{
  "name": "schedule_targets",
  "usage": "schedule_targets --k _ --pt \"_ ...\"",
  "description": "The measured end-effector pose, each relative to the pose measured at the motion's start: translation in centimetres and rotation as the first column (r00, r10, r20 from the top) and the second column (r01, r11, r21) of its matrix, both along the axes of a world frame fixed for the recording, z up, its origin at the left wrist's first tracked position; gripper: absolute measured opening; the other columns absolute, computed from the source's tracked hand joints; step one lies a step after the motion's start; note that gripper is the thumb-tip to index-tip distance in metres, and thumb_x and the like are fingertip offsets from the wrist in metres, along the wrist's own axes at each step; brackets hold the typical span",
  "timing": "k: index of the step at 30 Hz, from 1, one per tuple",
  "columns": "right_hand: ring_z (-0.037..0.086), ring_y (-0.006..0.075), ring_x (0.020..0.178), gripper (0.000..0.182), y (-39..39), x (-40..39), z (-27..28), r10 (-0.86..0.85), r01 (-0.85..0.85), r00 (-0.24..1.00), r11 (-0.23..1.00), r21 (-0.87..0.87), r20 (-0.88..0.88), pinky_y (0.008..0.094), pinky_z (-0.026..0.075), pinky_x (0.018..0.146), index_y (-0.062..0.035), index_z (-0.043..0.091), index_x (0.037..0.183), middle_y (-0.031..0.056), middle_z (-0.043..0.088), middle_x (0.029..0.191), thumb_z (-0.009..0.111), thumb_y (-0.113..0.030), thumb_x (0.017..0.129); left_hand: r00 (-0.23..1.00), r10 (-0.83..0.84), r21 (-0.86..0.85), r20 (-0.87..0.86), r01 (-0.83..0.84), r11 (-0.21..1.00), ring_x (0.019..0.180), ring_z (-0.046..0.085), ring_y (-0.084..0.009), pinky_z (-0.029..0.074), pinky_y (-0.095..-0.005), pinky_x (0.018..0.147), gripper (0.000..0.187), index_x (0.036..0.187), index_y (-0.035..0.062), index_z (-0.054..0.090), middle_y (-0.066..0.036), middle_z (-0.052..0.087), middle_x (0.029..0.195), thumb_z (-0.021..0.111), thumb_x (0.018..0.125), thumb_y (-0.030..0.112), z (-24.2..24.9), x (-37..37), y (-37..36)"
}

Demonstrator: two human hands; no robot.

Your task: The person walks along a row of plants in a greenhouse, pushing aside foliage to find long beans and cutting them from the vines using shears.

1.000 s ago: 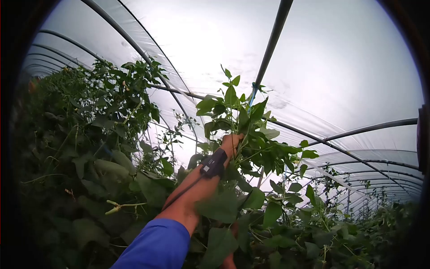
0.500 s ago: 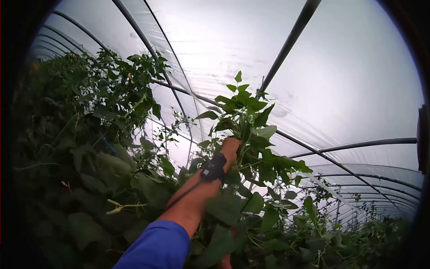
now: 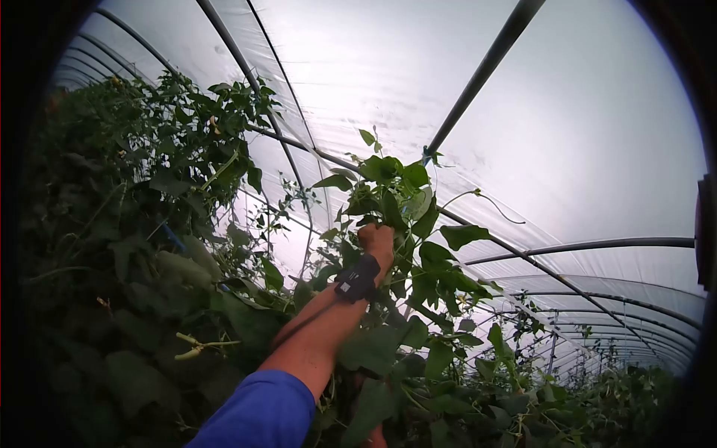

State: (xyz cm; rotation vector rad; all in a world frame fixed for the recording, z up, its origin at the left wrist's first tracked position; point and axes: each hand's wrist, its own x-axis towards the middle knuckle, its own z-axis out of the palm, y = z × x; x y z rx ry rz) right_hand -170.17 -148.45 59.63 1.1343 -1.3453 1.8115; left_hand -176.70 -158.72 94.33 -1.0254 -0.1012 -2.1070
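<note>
My left hand [image 3: 377, 240] is raised in the middle of the view, its fingers closed around the stems of a leafy climbing vine [image 3: 401, 173]. Leaves hide part of its fingers. A dark device [image 3: 357, 279] is strapped to this wrist, below which a blue sleeve [image 3: 261, 411] covers the arm. Low down, a small patch of skin of my right hand or arm [image 3: 376, 437] shows between leaves; its fingers are hidden.
Dense vines [image 3: 89, 224] fill the left side, with pale green pods [image 3: 196, 348] low in front. Metal hoops [image 3: 485, 71] carry translucent plastic sheeting [image 3: 590, 134] overhead. More plants [image 3: 620, 392] stand at the lower right.
My left hand has shifted slightly left, and the vine's leafy top has moved left and a little down. A thin curling stem now sticks out to the right of it.
</note>
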Motion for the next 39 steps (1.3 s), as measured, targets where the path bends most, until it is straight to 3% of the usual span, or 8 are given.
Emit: schedule_targets --k 6,9,26,29,31,34,35,39 --pt "0.045 0.0163 0.114 0.047 -3.7 4.5 0.1 -0.464 0.483 0.857 0.875 0.039 -0.222 0.0293 0.036 0.099 -0.0054 0.031 0.137 0.0064 0.044 0.129 0.044 -0.025 0.096 0.970 -0.223 0.026 0.094 0.221 0.975 0.050 0.038 -0.0101 0.032 -0.0333 0.045 0.016 0.055 -0.0014 0.046 -0.002 0.046 0.054 0.058 0.064 0.005 -3.2 4.3 -2.2" --pt "0.041 0.0177 0.118 0.053 -3.0 5.2 -0.5 -0.812 0.890 0.457 0.419 0.182 -0.362 0.0306 0.032 0.102 -0.0030 0.025 0.139 0.0092 0.039 0.133 0.047 -0.017 0.093 0.967 -0.249 0.039 0.055 0.247 0.968 0.049 0.037 -0.0096 0.032 -0.0329 0.044 0.017 0.054 -0.0004 0.046 -0.001 0.045 0.054 0.058 0.065 0.004 -2.6 3.7 -1.3" --pt "0.045 0.0198 0.109 0.045 -2.1 2.6 -0.1 -0.662 0.674 0.738 0.717 0.178 -0.128 0.0322 0.035 0.095 -0.0022 0.034 0.129 0.0095 0.045 0.123 0.048 -0.023 0.092 0.921 0.150 -0.516 0.359 0.062 0.854 0.055 0.058 -0.0196 0.045 -0.0365 0.049 0.022 0.069 -0.0030 0.058 -0.012 0.061 0.068 0.073 0.063 0.012 3.3 -6.1 -0.1" --pt "0.046 0.0210 0.106 0.041 -1.7 2.3 -0.3 -0.684 0.701 0.713 0.691 0.179 -0.153 0.0331 0.036 0.093 -0.0018 0.038 0.126 0.0100 0.047 0.119 0.049 -0.022 0.091 0.434 0.851 -0.477 -0.298 -0.839 0.261 0.064 0.061 -0.0209 0.048 -0.0332 0.057 0.024 0.089 0.0078 0.063 -0.009 0.063 0.076 0.068 0.068 0.017 5.1 -15.3 0.7" --pt "0.047 0.0218 0.103 0.039 -1.4 2.3 -0.2 -0.702 0.724 0.690 0.666 0.182 -0.174 0.0337 0.037 0.091 -0.0015 0.040 0.123 0.0103 0.048 0.117 0.049 -0.021 0.090 -0.041 0.788 -0.467 -0.615 -0.786 -0.405 0.067 0.062 -0.0219 0.049 -0.0316 0.059 0.023 0.097 0.0111 0.062 -0.008 0.063 0.082 0.061 0.076 0.020 0.9 -4.3 -4.8" --pt "0.049 0.0229 0.100 0.036 -1.3 2.2 0.1 -0.730 0.763 0.647 0.623 0.175 -0.222 0.0346 0.038 0.089 -0.0010 0.043 0.120 0.0108 0.050 0.114 0.050 -0.019 0.089 0.172 0.856 -0.421 -0.488 -0.905 -0.059 0.070 0.065 -0.0335 0.050 -0.0403 0.059 0.020 0.076 0.0040 0.068 -0.018 0.064 0.075 0.055 0.074 0.020 4.4 -10.1 -1.1" --pt "0.050 0.0233 0.099 0.035 -1.2 2.1 0.1 -0.742 0.780 0.625 0.602 0.171 -0.243 0.0349 0.039 0.088 -0.0008 0.044 0.119 0.0110 0.051 0.113 0.050 -0.019 0.089 -0.094 0.750 -0.386 -0.655 -0.811 -0.439 0.067 0.063 -0.0229 0.051 -0.0313 0.062 0.020 0.089 0.0092 0.062 -0.008 0.064 0.082 0.064 0.072 0.019 4.3 -13.6 -1.5" --pt "0.052 0.0249 0.095 0.032 -1.3 2.4 0.3 -0.794 0.865 0.499 0.480 0.146 -0.348 0.0361 0.041 0.085 -0.0002 0.048 0.114 0.0117 0.054 0.108 0.051 -0.017 0.087 0.074 0.824 -0.420 -0.562 -0.883 -0.208 0.077 0.065 -0.0341 0.050 -0.0367 0.064 0.019 0.075 0.0003 0.064 -0.018 0.066 0.079 0.067 0.058 0.008 -2.6 -3.8 -5.6"
